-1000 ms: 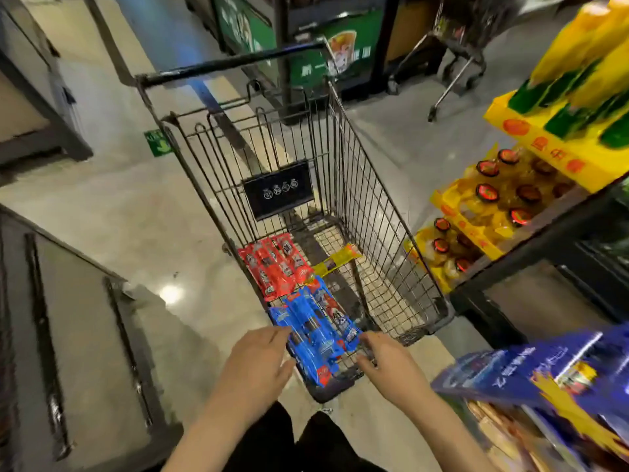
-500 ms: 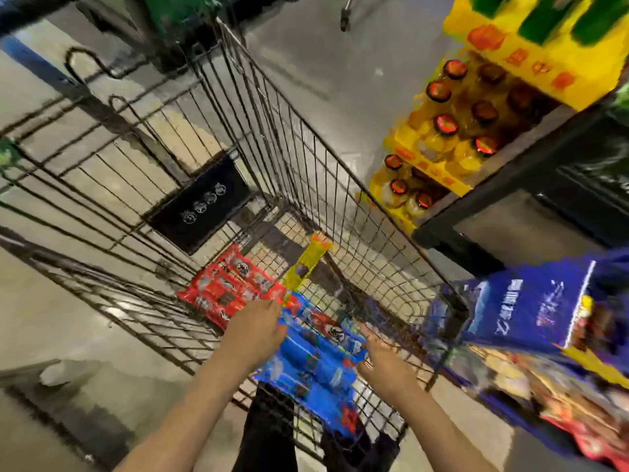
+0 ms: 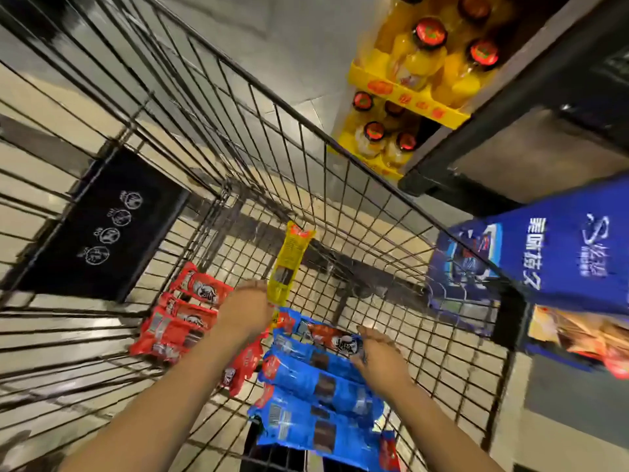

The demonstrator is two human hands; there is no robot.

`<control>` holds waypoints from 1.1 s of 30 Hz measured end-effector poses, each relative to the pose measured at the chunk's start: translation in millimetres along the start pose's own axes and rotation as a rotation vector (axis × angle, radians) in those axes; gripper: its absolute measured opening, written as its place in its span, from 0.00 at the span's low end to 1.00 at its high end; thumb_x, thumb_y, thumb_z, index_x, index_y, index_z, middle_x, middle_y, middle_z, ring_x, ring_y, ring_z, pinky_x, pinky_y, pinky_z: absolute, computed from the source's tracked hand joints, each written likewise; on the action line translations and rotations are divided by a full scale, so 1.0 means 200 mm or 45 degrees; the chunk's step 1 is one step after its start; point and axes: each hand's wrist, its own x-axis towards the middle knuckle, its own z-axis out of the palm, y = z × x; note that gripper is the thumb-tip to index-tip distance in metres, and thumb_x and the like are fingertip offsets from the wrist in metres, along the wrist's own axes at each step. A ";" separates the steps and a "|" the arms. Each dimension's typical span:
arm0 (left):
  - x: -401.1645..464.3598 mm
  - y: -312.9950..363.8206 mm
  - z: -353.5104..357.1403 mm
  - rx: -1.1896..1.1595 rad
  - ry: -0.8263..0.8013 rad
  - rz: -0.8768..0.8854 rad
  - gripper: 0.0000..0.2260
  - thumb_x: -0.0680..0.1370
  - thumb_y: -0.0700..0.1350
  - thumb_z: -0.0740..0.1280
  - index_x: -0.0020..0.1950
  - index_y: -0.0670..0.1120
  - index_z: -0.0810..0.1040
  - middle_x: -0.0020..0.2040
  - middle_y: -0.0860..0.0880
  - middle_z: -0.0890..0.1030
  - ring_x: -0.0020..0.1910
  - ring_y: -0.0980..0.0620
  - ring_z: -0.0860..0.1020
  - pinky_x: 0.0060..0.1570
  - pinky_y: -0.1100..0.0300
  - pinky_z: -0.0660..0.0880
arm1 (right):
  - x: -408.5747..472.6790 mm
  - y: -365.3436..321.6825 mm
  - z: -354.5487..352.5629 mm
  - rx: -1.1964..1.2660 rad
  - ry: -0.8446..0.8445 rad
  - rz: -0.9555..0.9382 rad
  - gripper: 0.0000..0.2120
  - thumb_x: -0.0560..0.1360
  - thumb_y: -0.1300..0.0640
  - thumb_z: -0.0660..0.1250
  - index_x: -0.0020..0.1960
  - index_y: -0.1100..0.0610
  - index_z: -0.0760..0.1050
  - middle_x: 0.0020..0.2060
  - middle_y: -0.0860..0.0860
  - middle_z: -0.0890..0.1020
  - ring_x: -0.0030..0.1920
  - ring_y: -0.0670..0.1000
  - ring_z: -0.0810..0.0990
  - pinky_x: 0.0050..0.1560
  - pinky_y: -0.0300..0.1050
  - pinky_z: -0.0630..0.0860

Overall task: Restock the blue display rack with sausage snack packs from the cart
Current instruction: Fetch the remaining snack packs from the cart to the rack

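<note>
Both hands have dropped deep into the cart (image 3: 340, 185): left hand (image 3: 246, 310) and right hand (image 3: 381, 357) flank the blue packs (image 3: 316, 386), fingers hidden, grip unclear; pickup seems imminent.

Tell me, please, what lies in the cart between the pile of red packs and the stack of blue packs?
In the head view, the left hand and forearm cross that gap, with one more red pack beside the blue packs; the red packs lie left.
</note>
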 end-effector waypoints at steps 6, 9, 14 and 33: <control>0.26 0.01 0.10 -0.094 -0.118 -0.127 0.23 0.78 0.56 0.59 0.68 0.45 0.63 0.66 0.43 0.70 0.65 0.44 0.68 0.61 0.53 0.67 | 0.14 0.00 0.09 -0.114 0.003 0.003 0.30 0.77 0.47 0.62 0.75 0.51 0.56 0.71 0.51 0.63 0.70 0.56 0.64 0.71 0.49 0.56; 0.32 0.02 0.15 -0.168 -0.138 -0.150 0.25 0.77 0.54 0.62 0.70 0.44 0.63 0.68 0.43 0.70 0.66 0.43 0.69 0.63 0.54 0.66 | 0.18 0.01 0.10 -0.129 0.064 -0.019 0.26 0.77 0.51 0.62 0.74 0.50 0.59 0.69 0.51 0.65 0.68 0.54 0.66 0.69 0.48 0.60; 0.37 0.04 0.17 -0.394 -0.088 -0.304 0.18 0.78 0.47 0.64 0.66 0.41 0.69 0.63 0.40 0.74 0.61 0.43 0.73 0.53 0.59 0.68 | 0.19 0.07 0.09 0.008 0.038 0.046 0.25 0.77 0.54 0.63 0.72 0.49 0.62 0.67 0.50 0.67 0.67 0.53 0.67 0.66 0.44 0.63; -0.41 0.33 -0.21 -1.135 -0.023 0.042 0.09 0.73 0.38 0.71 0.46 0.49 0.74 0.40 0.54 0.77 0.40 0.52 0.76 0.31 0.74 0.69 | -0.49 -0.03 -0.24 1.423 0.267 0.071 0.12 0.76 0.63 0.66 0.58 0.54 0.70 0.50 0.48 0.79 0.53 0.51 0.78 0.50 0.40 0.76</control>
